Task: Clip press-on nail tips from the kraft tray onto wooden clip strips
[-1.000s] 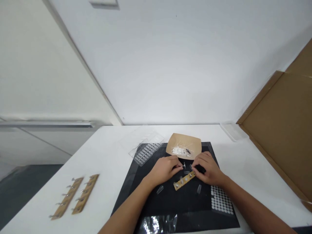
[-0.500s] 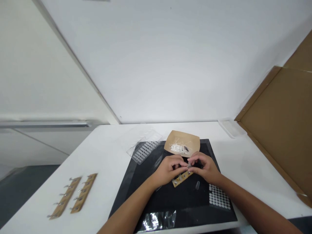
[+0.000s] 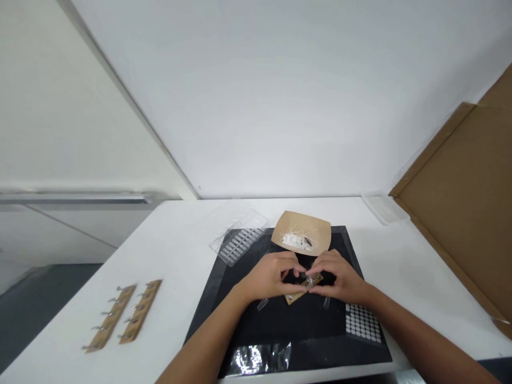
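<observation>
My left hand point(image 3: 274, 277) and my right hand point(image 3: 339, 276) meet over the black mat, thumbs and forefingers closed from both sides on a small clear nail tip point(image 3: 310, 282). Fingers cover part of it. Directly below lies a wooden strip point(image 3: 295, 298) with small metal pieces on it, partly hidden by my hands. One loose clear nail tip point(image 3: 262, 304) rests under my left wrist. Another loose tip point(image 3: 326, 303) lies below my right thumb. Beside my right wrist is a sheet of round white dots point(image 3: 363, 324).
Behind my hands stands a brown paper tray point(image 3: 282, 226) holding white bits and thin sticks. A clear case of nail tips point(image 3: 240, 245) sits at the mat's back left. Two wooden strips with metal pegs point(image 3: 141, 312) lie far left. Cardboard point(image 3: 460, 213) borders the right.
Both hands have come slightly lower and opened a gap between thumbs and forefingers, with the clear tip now lower, in front of the wooden strip. The view has shifted slightly.
</observation>
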`<act>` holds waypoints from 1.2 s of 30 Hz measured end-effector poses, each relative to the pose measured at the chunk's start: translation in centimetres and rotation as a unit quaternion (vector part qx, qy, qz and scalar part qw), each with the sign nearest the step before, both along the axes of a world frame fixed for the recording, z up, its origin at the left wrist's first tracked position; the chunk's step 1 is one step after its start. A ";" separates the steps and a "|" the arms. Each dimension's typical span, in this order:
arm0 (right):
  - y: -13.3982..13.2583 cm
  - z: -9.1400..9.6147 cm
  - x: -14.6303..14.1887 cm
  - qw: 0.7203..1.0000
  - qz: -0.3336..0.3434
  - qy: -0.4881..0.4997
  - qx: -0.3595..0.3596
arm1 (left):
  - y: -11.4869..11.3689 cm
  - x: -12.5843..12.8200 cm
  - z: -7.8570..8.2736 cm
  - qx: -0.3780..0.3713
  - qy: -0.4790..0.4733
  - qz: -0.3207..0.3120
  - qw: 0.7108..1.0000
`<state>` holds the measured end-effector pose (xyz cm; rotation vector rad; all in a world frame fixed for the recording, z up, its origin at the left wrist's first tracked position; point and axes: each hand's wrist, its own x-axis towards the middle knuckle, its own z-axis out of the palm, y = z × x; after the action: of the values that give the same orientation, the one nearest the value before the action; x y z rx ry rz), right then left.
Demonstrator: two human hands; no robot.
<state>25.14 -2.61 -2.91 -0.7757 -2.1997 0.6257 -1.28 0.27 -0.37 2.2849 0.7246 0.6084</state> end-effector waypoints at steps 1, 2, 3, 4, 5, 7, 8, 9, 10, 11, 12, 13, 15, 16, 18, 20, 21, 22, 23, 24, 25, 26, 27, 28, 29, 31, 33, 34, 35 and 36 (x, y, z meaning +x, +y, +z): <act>0.0 0.0 0.0 1.000 0.002 -0.013 0.006 | 0.2 -0.3 0.1 0.002 0.010 -0.001 1.000; 0.0 -0.1 -0.1 1.000 0.003 -0.025 0.011 | 0.3 -0.6 0.1 0.005 0.021 -0.001 1.000; 0.0 -0.1 -0.1 0.999 0.004 -0.035 0.015 | 0.4 -0.8 0.1 0.007 0.032 -0.001 0.999; -0.1 -0.2 -0.2 0.999 0.005 -0.044 0.018 | 0.5 -1.0 0.1 0.007 0.044 -0.002 0.999; -0.1 -0.3 -0.2 0.999 0.006 -0.051 0.020 | 0.5 -1.0 0.0 0.005 0.056 -0.003 0.998; 0.0 -0.5 -0.3 0.998 0.006 -0.061 0.022 | 0.5 -0.9 0.0 -0.002 0.075 -0.008 0.997; 0.0 -0.6 -0.3 0.998 0.007 -0.066 0.023 | 0.4 -0.8 0.0 -0.005 0.082 -0.011 0.997; 0.0 -0.6 -0.3 0.997 0.008 -0.071 0.023 | 0.4 -0.7 0.1 -0.006 0.086 -0.014 0.996; 0.0 -0.7 -0.3 0.997 0.009 -0.074 0.022 | 0.3 -0.6 0.1 -0.005 0.089 -0.017 0.996; 0.1 -0.7 -0.3 0.997 0.011 -0.078 0.022 | 0.2 -0.5 0.1 -0.003 0.090 -0.019 0.996; 0.1 -0.7 -0.3 0.997 0.013 -0.080 0.021 | 0.2 -0.5 0.1 0.000 0.090 -0.020 0.996; 0.1 -0.7 -0.3 0.996 0.014 -0.081 0.020 | 0.2 -0.4 0.1 0.001 0.090 -0.021 0.996; 0.1 -0.6 -0.4 0.996 0.015 -0.081 0.018 | 0.2 -0.5 0.0 0.001 0.092 -0.022 0.996; 0.1 -0.5 -0.4 0.996 0.015 -0.083 0.016 | 0.3 -0.5 0.0 0.001 0.093 -0.022 0.995; 0.0 -0.4 -0.4 0.996 0.015 -0.092 0.009 | 0.3 -0.4 -0.2 0.000 0.096 -0.022 0.995; -0.1 -0.4 -0.3 0.994 0.011 -0.106 0.007 | 0.3 -0.4 -0.3 -0.001 0.101 -0.024 0.995; -0.1 -0.4 -0.3 0.994 0.008 -0.112 0.009 | 0.3 -0.3 -0.3 0.000 0.103 -0.025 0.994; -0.1 -0.4 -0.2 0.993 0.005 -0.116 0.015 | 0.3 -0.3 -0.3 0.000 0.104 -0.025 0.994; 0.0 -0.5 -0.2 0.993 0.002 -0.117 0.021 | 0.3 -0.3 -0.4 0.002 0.104 -0.026 0.994; 0.0 -0.6 -0.2 0.993 0.000 -0.116 0.029 | 0.3 -0.2 -0.5 0.003 0.103 -0.025 0.994; 0.0 -0.7 -0.2 0.993 -0.002 -0.115 0.036 | 0.3 -0.2 -0.5 0.004 0.102 -0.025 0.994; 0.0 -0.7 -0.2 0.993 -0.004 -0.114 0.041 | 0.3 -0.2 -0.6 0.005 0.101 -0.024 0.995; 0.0 -0.8 -0.2 0.993 -0.004 -0.114 0.044 | 0.3 -0.3 -0.7 0.006 0.102 -0.024 0.994; 0.0 -0.7 -0.2 0.992 -0.005 -0.114 0.047 | 0.3 -0.3 -0.7 0.007 0.104 -0.023 0.994; 0.0 -0.6 -0.2 0.992 -0.005 -0.114 0.048 | 0.3 -0.3 -0.8 0.007 0.106 -0.022 0.994; -0.1 -0.3 -0.1 0.992 -0.001 -0.114 0.047 | 0.3 -0.3 -0.8 0.004 0.109 -0.022 0.994; -0.1 0.2 0.1 0.992 0.004 -0.114 0.045 | 0.3 -0.2 -0.7 0.001 0.110 -0.023 0.994; -0.2 0.4 0.2 0.992 0.007 -0.116 0.043 | 0.3 -0.2 -0.7 0.000 0.109 -0.023 0.994; -0.2 0.6 0.4 0.992 0.010 -0.120 0.041 | 0.2 -0.2 -0.6 0.000 0.107 -0.022 0.994; -0.2 0.8 0.6 0.991 0.011 -0.125 0.039 | 0.2 -0.3 -0.6 0.001 0.104 -0.021 0.994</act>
<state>25.71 -2.78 -2.14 -0.8275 -2.4473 0.4716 -1.53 0.50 -0.94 2.3838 0.7710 0.3539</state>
